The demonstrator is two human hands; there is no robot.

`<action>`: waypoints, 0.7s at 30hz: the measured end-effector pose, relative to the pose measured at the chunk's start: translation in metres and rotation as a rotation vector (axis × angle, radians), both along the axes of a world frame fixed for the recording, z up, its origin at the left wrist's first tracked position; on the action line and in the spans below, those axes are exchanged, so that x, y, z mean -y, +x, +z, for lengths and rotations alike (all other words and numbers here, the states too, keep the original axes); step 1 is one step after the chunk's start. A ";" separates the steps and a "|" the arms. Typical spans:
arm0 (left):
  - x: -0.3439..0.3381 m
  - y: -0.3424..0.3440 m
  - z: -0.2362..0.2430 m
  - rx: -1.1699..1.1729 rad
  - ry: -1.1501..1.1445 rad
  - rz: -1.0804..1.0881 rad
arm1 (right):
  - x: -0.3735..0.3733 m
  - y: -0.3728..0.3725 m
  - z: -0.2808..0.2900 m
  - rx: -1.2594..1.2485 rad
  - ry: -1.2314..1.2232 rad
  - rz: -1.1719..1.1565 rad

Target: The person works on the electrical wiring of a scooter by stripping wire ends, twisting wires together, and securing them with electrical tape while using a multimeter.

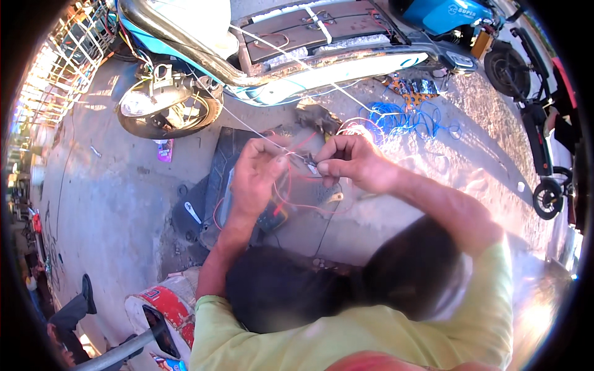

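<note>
My left hand is closed, its thumb and forefinger pinching a thin pale wire that runs down from the scooter. Just to its right, my right hand pinches a small metal piece, perhaps a wire terminal; its exact kind is too small to tell. Thin red wires loop below and between both hands. Under them lies a dark flat panel on the ground. A wrench rests on dark material left of my left forearm.
Ahead lies a blue and white scooter with its battery bay exposed. Its front wheel is at the left. Tangled blue wire lies at the right. A phone is on a red and white bucket beside me.
</note>
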State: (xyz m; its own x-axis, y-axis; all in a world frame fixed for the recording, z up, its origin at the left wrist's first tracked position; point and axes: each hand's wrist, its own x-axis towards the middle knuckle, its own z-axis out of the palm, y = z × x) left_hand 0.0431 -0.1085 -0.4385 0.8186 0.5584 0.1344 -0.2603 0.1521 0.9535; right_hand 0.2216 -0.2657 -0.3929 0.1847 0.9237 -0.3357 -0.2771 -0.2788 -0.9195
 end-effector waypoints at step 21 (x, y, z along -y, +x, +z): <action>0.012 0.021 -0.006 -0.437 0.028 -0.163 | -0.002 -0.005 -0.022 0.599 0.032 -0.001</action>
